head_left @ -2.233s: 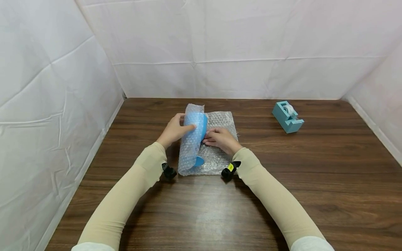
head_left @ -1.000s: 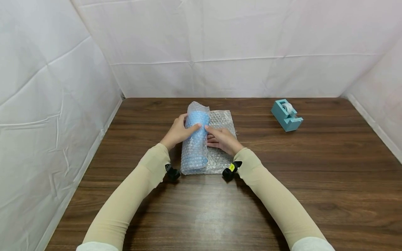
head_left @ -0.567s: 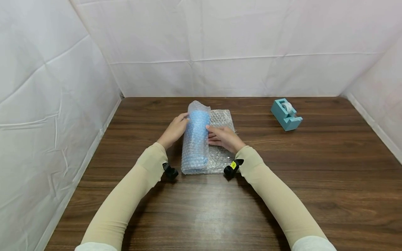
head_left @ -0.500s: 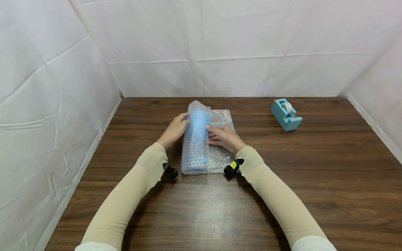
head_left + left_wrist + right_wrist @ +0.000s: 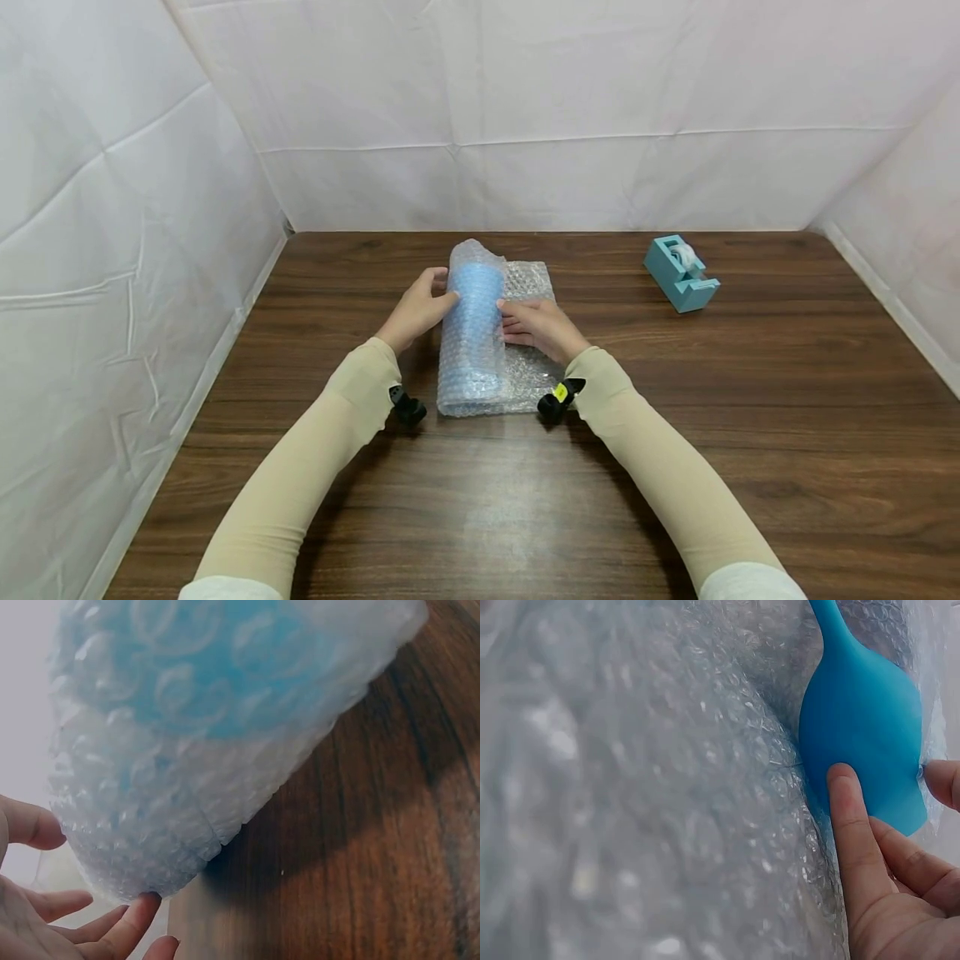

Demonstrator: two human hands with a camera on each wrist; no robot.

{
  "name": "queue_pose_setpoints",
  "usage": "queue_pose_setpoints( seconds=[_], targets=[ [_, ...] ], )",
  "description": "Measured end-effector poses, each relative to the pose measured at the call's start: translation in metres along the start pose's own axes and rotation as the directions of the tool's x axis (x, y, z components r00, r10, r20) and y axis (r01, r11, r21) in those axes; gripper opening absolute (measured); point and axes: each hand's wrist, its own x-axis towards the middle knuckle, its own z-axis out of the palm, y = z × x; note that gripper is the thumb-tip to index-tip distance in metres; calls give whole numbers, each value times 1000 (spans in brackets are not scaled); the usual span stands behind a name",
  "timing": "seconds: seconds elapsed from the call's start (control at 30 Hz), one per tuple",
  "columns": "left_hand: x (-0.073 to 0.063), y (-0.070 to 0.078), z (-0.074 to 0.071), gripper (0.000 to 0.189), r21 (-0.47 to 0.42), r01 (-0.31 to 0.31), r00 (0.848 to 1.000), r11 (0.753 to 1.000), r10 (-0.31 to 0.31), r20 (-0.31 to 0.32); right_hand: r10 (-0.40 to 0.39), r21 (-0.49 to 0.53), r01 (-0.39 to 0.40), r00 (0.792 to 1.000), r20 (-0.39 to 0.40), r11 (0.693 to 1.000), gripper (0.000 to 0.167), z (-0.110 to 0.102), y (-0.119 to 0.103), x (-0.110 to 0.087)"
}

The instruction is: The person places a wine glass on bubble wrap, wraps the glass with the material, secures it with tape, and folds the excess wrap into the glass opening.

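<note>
A blue wine glass (image 5: 862, 720) lies on its side inside a sheet of bubble wrap (image 5: 472, 358), which is folded over it from the left. In the right wrist view its bowl and stem show through the roll's unclosed side. The left hand (image 5: 414, 315) holds the roll's left side, thumb on top; the left wrist view shows its fingertips touching the wrap (image 5: 150, 817). On the other side, the right hand (image 5: 543, 327) pinches the wrap's folded edge against the bowl, its thumb outside and fingers touching the glass.
Flat bubble wrap (image 5: 528, 282) extends to the right beneath the right hand. A teal tape dispenser (image 5: 681, 275) with a roll of tape stands at the back right of the dark wooden table (image 5: 787, 375). White cloth walls (image 5: 562, 100) border the table.
The wrap has come over to the right and now covers the glass from above. The left thumb came off the top and is back on it; the right thumb has moved onto the wrap's edge.
</note>
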Motion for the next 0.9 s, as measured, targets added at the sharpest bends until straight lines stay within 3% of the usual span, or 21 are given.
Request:
queue_pose_setpoints(
  seconds=[0.4, 0.6, 0.9],
  targets=[
    [2, 0, 1, 71, 15, 68, 997, 998, -69, 40, 16, 18, -16, 1000, 3, 1000, 51, -7, 2, 0],
    [4, -1, 5, 70, -13, 29, 998, 999, -28, 63, 14, 24, -14, 1000, -18, 1000, 47, -10, 2, -2],
    [5, 2, 14, 69, -50, -3, 999, 999, 5, 38, -24, 39, 27, 998, -64, 999, 31, -13, 5, -3]
  ],
)
